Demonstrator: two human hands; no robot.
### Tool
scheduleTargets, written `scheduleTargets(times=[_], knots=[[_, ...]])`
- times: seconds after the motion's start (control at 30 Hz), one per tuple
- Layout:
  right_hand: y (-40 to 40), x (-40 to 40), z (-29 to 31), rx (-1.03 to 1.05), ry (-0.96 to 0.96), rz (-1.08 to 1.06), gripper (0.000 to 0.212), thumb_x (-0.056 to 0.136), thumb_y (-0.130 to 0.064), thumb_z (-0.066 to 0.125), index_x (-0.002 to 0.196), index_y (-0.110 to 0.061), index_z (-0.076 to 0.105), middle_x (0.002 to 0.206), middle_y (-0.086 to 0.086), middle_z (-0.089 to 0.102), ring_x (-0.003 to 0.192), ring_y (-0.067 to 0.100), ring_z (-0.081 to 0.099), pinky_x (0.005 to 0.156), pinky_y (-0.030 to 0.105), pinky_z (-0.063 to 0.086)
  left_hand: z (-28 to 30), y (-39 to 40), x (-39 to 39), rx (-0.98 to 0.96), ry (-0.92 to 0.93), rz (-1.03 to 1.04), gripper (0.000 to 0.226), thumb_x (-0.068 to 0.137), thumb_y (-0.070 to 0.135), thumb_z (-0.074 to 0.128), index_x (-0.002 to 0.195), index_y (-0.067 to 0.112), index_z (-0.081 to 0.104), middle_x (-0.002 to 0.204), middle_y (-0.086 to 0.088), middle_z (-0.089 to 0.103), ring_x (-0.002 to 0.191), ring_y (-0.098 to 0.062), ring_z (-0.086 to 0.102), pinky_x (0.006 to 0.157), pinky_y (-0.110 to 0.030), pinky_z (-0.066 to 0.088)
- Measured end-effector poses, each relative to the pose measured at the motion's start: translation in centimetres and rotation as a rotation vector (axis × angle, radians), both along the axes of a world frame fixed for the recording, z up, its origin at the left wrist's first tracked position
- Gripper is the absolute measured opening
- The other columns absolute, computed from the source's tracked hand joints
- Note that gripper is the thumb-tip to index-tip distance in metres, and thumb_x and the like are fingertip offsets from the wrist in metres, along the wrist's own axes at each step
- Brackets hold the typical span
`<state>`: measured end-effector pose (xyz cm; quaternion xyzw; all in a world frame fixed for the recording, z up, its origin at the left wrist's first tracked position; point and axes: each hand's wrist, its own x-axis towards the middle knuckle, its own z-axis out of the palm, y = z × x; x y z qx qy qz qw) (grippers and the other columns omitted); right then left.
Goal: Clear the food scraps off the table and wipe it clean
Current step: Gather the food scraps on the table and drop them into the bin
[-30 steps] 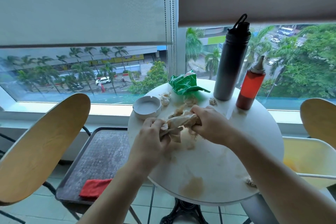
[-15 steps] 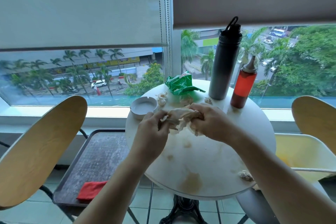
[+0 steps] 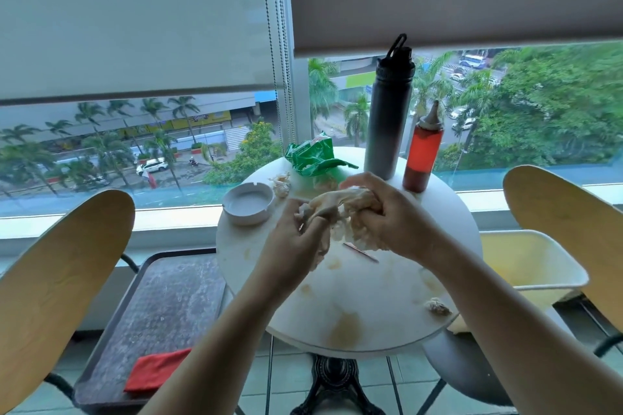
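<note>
A: Well, both hands are bunched on one wad of crumpled paper [image 3: 340, 204], pale, greasy-looking and soft. The left hand [image 3: 296, 242] pinches its near end, fingers closed around it; the right hand [image 3: 387, 219] is clenched over the far end. The wad sits just above the round white table [image 3: 371, 296].

B: What's the tabletop like?

A: Smooth and matte, blotched with tan stains [image 3: 345, 330]. A thin red-edged strip [image 3: 360, 251] lies flat under the right hand; I can't tell what it is. A small crumpled scrap [image 3: 436, 307] sits near the right edge, partly behind the forearm.

B: And farther back?

A: A shallow round white ashtray [image 3: 248, 202], another pale crumpled scrap [image 3: 281, 184] beside it, a shiny green wrapper [image 3: 312, 157], a tall dark metal bottle [image 3: 389, 114] with a loop lid, and a translucent red squeeze bottle [image 3: 423, 152].

B: Off the table?

A: A dark scuffed tray [image 3: 161, 307] on the left holds a folded red cloth [image 3: 155, 371]. A cream plastic tub [image 3: 539, 266] stands right, its inside blurred.
</note>
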<state>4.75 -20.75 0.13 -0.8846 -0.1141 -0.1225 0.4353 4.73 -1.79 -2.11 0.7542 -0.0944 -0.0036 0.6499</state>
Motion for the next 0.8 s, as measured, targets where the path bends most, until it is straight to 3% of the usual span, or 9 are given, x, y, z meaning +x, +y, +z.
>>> scheduleTargets(times=[0.07,0.13,0.23,0.33,0.4,0.5,0.6,0.7,0.8], knots=[[-0.2,-0.4,-0.1,0.010,-0.013,-0.003,0.034,0.085,0.000,0.059,0.107,-0.025,0.069,0.069,-0.010,0.064,0.059,0.003,0.057,0.056,0.019,0.046,0.1,-0.5,-0.2,-0.032,0.046,-0.028,0.015,0.092,0.022,0.063,0.104,0.018,0.053,0.082,-0.018,0.068,0.075,-0.050,0.066,0.065,-0.064,0.059],[-0.3,-0.8,-0.1,0.024,-0.023,-0.030,0.026,0.084,-0.006,0.058,0.100,-0.023,0.070,0.069,-0.007,0.066,0.061,0.006,0.060,0.058,0.024,0.049,-0.1,-0.9,-0.1,-0.055,0.073,-0.049,0.014,0.095,0.011,0.060,0.106,0.012,0.052,0.090,-0.025,0.069,0.085,-0.052,0.067,0.069,-0.067,0.056],[-0.8,-1.6,-0.1,0.032,-0.032,-0.106,0.016,0.084,-0.010,0.054,0.090,-0.019,0.067,0.068,0.003,0.065,0.060,0.016,0.059,0.056,0.028,0.048,-0.6,-1.6,0.3,-0.019,0.011,-0.072,0.013,0.088,0.017,0.061,0.098,0.019,0.053,0.078,-0.012,0.068,0.061,-0.030,0.064,0.056,-0.052,0.057],[-1.6,-2.6,0.0,0.069,-0.018,-0.165,0.011,0.083,-0.016,0.052,0.081,-0.018,0.062,0.063,0.002,0.062,0.055,0.012,0.052,0.052,0.025,0.044,-0.6,-2.7,0.6,0.031,-0.045,-0.111,0.015,0.083,0.031,0.062,0.095,0.027,0.053,0.069,0.005,0.065,0.053,-0.013,0.053,0.053,-0.033,0.040],[-2.5,-3.4,0.1,0.070,-0.002,-0.193,0.011,0.084,-0.019,0.051,0.081,-0.016,0.061,0.063,0.001,0.061,0.054,0.011,0.052,0.050,0.022,0.043,-0.5,-3.8,0.6,0.064,-0.069,-0.130,0.015,0.085,0.036,0.061,0.096,0.029,0.053,0.072,0.007,0.066,0.057,-0.015,0.058,0.054,-0.036,0.044],[-4.4,-4.4,0.3,0.059,0.016,-0.229,0.019,0.087,-0.028,0.051,0.087,-0.012,0.060,0.071,0.004,0.063,0.060,0.009,0.055,0.050,0.014,0.042,-0.2,-6.2,0.3,0.059,-0.086,-0.159,0.019,0.088,0.034,0.055,0.107,0.035,0.053,0.088,-0.004,0.071,0.074,-0.031,0.069,0.063,-0.048,0.056],[-7.0,-5.3,0.6,0.068,0.029,-0.272,0.023,0.086,-0.039,0.049,0.089,-0.019,0.060,0.077,-0.001,0.065,0.065,0.003,0.060,0.053,0.012,0.044,0.2,-9.5,0.0,0.006,-0.078,-0.228,0.024,0.098,0.025,0.054,0.119,0.037,0.053,0.093,-0.005,0.072,0.076,-0.027,0.071,0.061,-0.042,0.058],[-10.3,-5.8,0.7,0.064,0.010,-0.356,0.029,0.090,-0.045,0.050,0.092,-0.018,0.062,0.081,0.000,0.068,0.073,0.005,0.063,0.063,0.024,0.050,0.8,-13.0,-0.7,-0.075,-0.019,-0.318,0.020,0.099,0.027,0.061,0.118,0.030,0.056,0.090,-0.006,0.071,0.068,-0.015,0.067,0.056,-0.030,0.052],[-13.8,-5.8,0.5,0.113,0.018,-0.417,0.041,0.092,-0.052,0.043,0.093,-0.017,0.063,0.084,0.003,0.068,0.082,0.019,0.065,0.075,0.040,0.052,1.0,-16.7,-1.4,-0.111,-0.014,-0.372,0.030,0.094,0.042,0.067,0.116,0.024,0.058,0.089,-0.003,0.070,0.065,-0.009,0.066,0.055,-0.023,0.050]])
